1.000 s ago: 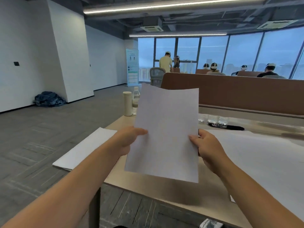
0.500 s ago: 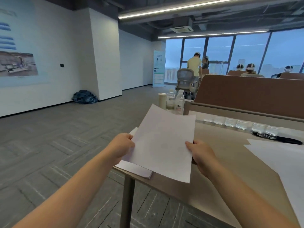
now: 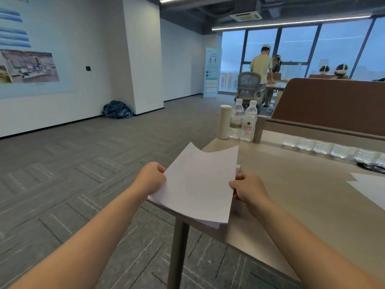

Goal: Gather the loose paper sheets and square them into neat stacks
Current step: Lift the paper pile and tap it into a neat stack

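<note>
Hands — thin, wavy white sheet

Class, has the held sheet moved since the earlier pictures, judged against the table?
Yes. The sheet has come down and left, over the stack on the table corner.

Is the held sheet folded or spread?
Spread: the sheet shows one whole uncreased face; left hand and right hand hold its side edges.

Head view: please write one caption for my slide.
Left hand and right hand hold a sheet over the stack at the desk corner.
</note>
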Motion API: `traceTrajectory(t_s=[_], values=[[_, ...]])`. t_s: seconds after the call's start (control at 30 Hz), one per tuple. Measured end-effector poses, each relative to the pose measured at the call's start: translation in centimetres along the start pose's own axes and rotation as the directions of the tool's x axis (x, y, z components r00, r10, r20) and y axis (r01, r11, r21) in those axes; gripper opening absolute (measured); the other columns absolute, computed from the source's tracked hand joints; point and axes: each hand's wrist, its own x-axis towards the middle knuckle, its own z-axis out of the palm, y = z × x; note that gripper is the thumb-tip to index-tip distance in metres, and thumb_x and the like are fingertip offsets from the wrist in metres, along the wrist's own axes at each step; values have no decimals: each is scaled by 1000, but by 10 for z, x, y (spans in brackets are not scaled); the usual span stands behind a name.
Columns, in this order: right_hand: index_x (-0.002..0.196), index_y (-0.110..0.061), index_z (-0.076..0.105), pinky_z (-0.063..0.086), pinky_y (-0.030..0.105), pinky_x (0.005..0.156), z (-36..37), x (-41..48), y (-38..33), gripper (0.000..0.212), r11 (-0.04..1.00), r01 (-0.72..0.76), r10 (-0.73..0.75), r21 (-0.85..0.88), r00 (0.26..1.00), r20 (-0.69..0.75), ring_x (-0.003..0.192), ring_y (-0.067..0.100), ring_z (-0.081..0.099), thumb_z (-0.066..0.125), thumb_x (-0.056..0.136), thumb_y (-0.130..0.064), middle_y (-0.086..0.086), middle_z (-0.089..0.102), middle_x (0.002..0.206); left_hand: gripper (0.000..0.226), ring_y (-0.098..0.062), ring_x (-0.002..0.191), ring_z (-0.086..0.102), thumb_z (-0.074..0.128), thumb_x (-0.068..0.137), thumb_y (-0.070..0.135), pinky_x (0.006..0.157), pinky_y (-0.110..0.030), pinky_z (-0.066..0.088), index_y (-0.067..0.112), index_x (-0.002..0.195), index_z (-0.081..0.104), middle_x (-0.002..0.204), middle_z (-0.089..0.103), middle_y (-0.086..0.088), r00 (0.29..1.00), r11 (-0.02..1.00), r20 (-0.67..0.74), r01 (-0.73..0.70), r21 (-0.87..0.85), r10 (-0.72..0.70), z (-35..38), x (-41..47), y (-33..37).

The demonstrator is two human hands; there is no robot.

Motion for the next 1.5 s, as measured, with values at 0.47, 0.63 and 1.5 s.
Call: traceTrajectory(t_s=[0.47, 0.63, 1.5], values=[[73, 5, 68, 46, 34, 59, 18, 18, 19, 13, 983, 37, -47, -177, 997, -54, 63, 35, 65, 64, 77, -7, 19, 70, 69, 22, -24, 98, 60, 53, 88, 2, 82, -34, 49, 11, 104, 65, 106, 67, -5, 997, 993, -27, -66, 102, 69, 12, 24, -20], [74, 11, 65, 40, 33, 56, 18, 18, 23, 18, 969, 47, -64, -243, 996, -60, 58, 30, 57, 64, 78, -7, 27, 68, 75, 26, -25, 108, 62, 58, 89, 5, 91, -33, 48, 8, 113, 68, 116, 68, -8, 998, 993, -19, -64, 97, 66, 13, 28, -29], [60, -4, 52, 31, 27, 45, 11, 21, 26, 17, 871, 81, -113, -484, 993, -38, 56, 29, 51, 54, 76, 1, 12, 58, 58, 27, -22, 102, 61, 53, 91, 7, 77, -29, 46, 12, 111, 70, 113, 68, -4, 999, 998, -12, -50, 44, 50, 16, 19, -19]])
